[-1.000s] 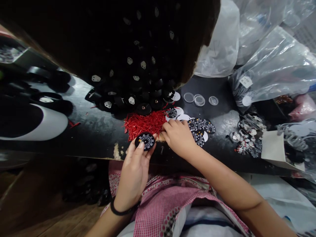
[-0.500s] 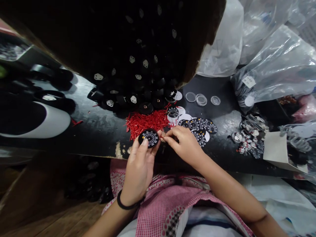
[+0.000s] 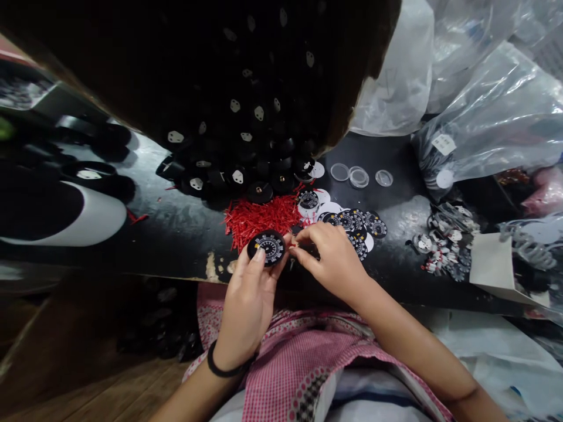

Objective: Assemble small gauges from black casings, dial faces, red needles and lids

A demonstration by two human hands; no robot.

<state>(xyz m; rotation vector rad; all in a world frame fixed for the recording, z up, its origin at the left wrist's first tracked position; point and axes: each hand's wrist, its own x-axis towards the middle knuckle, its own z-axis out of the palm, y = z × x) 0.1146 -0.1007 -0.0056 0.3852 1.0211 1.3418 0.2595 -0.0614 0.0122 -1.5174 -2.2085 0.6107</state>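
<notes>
A round black dial piece [image 3: 269, 247] with white markings is held in my left hand [image 3: 253, 287], thumb on its face and fingers beneath. Just right of it my right hand [image 3: 329, 255] has thumb and forefinger close together at a small reddish bit, too small to make out clearly. Behind the dial lies a heap of thin red pointers [image 3: 259, 220]. Printed black dial discs [image 3: 373, 225] overlap beside and beyond my right hand, with white discs [image 3: 329, 208] among them.
Black round housings [image 3: 259, 190] spill from a large dark container at the back. Clear round covers [image 3: 358, 177] lie behind the discs. Small mixed parts [image 3: 453, 240], an open carton [image 3: 492, 266] and plastic bags [image 3: 497, 123] are at right. A white cylinder [image 3: 97, 214] lies at left.
My right thumb and forefinger have shifted slightly, and a reddish bit now shows near their tips. The dial in my left hand has turned a little, its orange mark now hidden.
</notes>
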